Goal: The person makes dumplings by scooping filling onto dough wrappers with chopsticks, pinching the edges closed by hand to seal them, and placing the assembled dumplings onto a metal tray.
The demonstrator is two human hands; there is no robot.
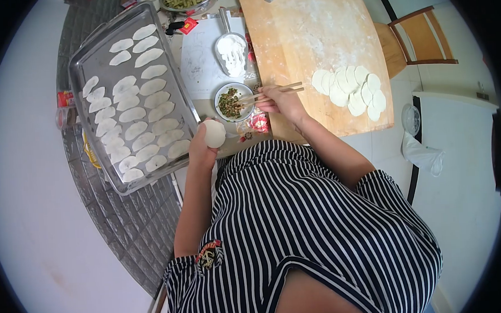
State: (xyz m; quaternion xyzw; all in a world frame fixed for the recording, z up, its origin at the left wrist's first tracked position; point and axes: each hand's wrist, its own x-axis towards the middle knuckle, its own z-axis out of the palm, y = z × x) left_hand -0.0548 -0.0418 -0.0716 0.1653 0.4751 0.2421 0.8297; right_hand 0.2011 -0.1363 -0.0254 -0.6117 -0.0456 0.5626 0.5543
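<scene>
A round dumpling wrapper (215, 134) lies in my left hand (201, 146), which holds it close to the corner of the metal tray. My right hand (282, 103) is closed round a pair of chopsticks (290, 87), their tips down in the filling (230, 103). That filling is green and brown and sits in a small white bowl (250, 109) between my hands. Several folded dumplings (132, 114) lie in rows on the metal tray (108, 173) at left. A fanned pile of round wrappers (355, 89) rests on the floured wooden board (306, 28) at right.
Beyond the bowl stands a metal scoop (224, 20) of white flour (233, 52) on white paper (199, 61). At the top, a metal bowl (171, 10) holds green pieces. A wooden chair (424, 36) is past the board, and a white plastic bag (423, 153) hangs at right.
</scene>
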